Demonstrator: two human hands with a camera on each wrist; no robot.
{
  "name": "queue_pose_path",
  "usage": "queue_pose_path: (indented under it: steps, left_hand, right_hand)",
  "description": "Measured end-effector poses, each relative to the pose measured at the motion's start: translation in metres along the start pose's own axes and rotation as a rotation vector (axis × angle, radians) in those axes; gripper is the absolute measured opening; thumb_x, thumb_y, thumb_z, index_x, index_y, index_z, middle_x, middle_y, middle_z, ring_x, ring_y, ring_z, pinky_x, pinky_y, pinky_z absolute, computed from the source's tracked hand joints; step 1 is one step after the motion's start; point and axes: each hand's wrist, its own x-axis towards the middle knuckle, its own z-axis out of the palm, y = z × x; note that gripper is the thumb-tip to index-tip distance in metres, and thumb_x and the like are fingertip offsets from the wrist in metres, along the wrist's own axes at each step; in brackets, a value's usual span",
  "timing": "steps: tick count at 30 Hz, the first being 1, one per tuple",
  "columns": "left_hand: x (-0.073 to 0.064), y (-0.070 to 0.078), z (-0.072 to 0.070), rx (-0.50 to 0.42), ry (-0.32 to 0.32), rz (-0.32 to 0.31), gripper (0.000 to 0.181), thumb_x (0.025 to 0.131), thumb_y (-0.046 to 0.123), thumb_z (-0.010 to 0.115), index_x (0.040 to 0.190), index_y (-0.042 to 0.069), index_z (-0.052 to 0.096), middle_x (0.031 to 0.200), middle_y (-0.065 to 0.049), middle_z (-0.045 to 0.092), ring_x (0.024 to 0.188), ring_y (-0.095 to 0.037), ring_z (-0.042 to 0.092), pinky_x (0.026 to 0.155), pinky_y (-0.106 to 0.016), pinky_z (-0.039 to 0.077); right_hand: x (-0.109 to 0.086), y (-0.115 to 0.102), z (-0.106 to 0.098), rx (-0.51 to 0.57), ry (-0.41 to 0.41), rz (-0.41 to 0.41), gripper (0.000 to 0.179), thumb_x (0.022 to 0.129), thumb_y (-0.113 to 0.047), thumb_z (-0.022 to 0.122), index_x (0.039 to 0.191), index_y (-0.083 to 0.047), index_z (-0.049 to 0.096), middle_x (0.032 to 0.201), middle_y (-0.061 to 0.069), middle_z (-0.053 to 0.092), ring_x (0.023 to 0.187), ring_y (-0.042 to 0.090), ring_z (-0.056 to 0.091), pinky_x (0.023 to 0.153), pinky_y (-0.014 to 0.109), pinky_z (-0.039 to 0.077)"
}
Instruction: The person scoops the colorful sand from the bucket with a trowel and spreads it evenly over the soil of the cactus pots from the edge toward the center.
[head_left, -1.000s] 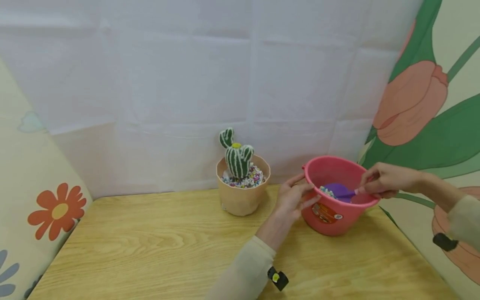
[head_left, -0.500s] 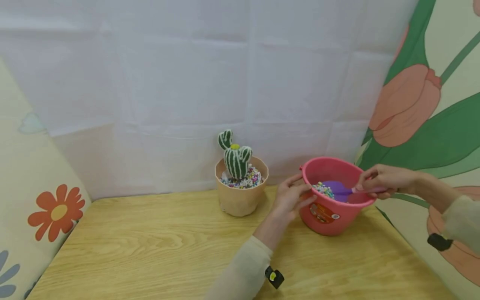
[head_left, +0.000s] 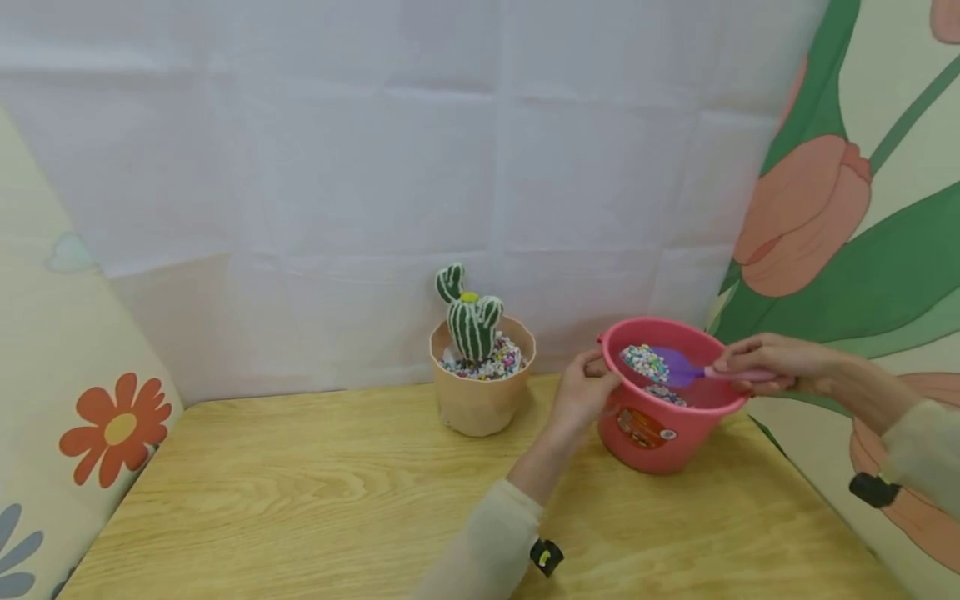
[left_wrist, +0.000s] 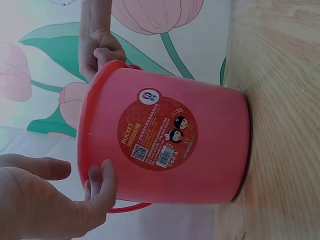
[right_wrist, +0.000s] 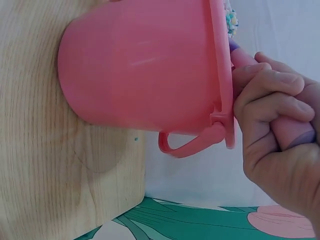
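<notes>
My right hand (head_left: 765, 364) grips the pink handle of a small shovel (head_left: 678, 367) over the right rim of a pink bucket (head_left: 660, 437). Its purple blade lies level across the bucket's mouth, heaped with small multicoloured beads (head_left: 645, 362). More beads (head_left: 665, 395) show lower inside the bucket. In the right wrist view, fingers wrap round the handle (right_wrist: 295, 132), just outside the rim. My left hand (head_left: 581, 392) is at the bucket's left rim. The left wrist view has its fingertips (left_wrist: 107, 172) against the bucket's labelled side, thumb and fingers apart.
A peach pot (head_left: 480, 404) holding a knitted-looking green cactus (head_left: 472, 329) and coloured beads stands left of the bucket. A white cloth (head_left: 337, 208) hangs behind the wooden table (head_left: 315, 492). A flower-printed panel (head_left: 900, 300) rises close on the right.
The shovel has come up from within the bucket, loaded with beads, and its blade has levelled near the rim. My left fingers, earlier spread along the bucket's side, have drawn in.
</notes>
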Motion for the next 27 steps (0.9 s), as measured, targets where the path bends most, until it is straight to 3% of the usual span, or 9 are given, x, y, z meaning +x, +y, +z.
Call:
queue_pose_path:
  steps: [9, 14, 19, 24, 27]
  left_hand:
    - [-0.018, 0.002, -0.022, 0.336, 0.001, 0.134, 0.054, 0.09, 0.012, 0.068, 0.142, 0.005, 0.055, 0.1, -0.003, 0.064, 0.088, -0.016, 0.063, 0.078, -0.034, 0.056]
    - [-0.027, 0.005, -0.044, 0.386, -0.048, 0.188, 0.048, 0.093, 0.015, 0.065, 0.14, 0.007, 0.058, 0.104, -0.002, 0.064, 0.084, -0.015, 0.064, 0.071, -0.031, 0.055]
    - [-0.035, 0.013, -0.074, 0.459, -0.069, 0.303, 0.037, 0.095, 0.013, 0.062, 0.132, 0.006, 0.064, 0.102, -0.004, 0.065, 0.083, -0.015, 0.063, 0.07, -0.029, 0.054]
    - [-0.042, 0.026, -0.105, 0.5, -0.033, 0.427, 0.032, 0.098, 0.008, 0.059, 0.13, 0.003, 0.064, 0.105, -0.01, 0.065, 0.086, -0.02, 0.064, 0.073, -0.032, 0.056]
    - [-0.047, 0.039, -0.122, 0.548, 0.029, 0.532, 0.031, 0.096, 0.003, 0.06, 0.127, -0.001, 0.064, 0.103, -0.014, 0.067, 0.088, -0.023, 0.065, 0.077, -0.034, 0.057]
  right_hand:
    - [0.006, -0.009, 0.013, 0.092, -0.007, -0.001, 0.031, 0.108, -0.015, 0.051, 0.124, 0.007, 0.066, 0.064, -0.003, 0.057, 0.045, 0.004, 0.034, 0.047, 0.019, 0.03]
    - [0.01, -0.018, 0.019, 0.09, 0.001, -0.023, 0.03, 0.108, -0.015, 0.05, 0.121, 0.006, 0.067, 0.067, -0.002, 0.055, 0.045, 0.004, 0.033, 0.047, 0.021, 0.026]
    - [0.011, -0.027, 0.025, 0.113, 0.007, -0.025, 0.03, 0.109, -0.015, 0.05, 0.123, 0.003, 0.069, 0.075, 0.003, 0.061, 0.046, 0.004, 0.034, 0.046, 0.02, 0.026]
    - [0.015, -0.039, 0.036, 0.1, 0.043, -0.012, 0.027, 0.107, -0.017, 0.054, 0.12, -0.001, 0.071, 0.086, 0.008, 0.069, 0.046, 0.004, 0.036, 0.044, 0.018, 0.029]
    - [0.019, -0.048, 0.044, 0.076, 0.063, -0.006, 0.025, 0.105, -0.017, 0.058, 0.117, -0.001, 0.072, 0.087, 0.007, 0.072, 0.046, 0.004, 0.036, 0.043, 0.018, 0.029]
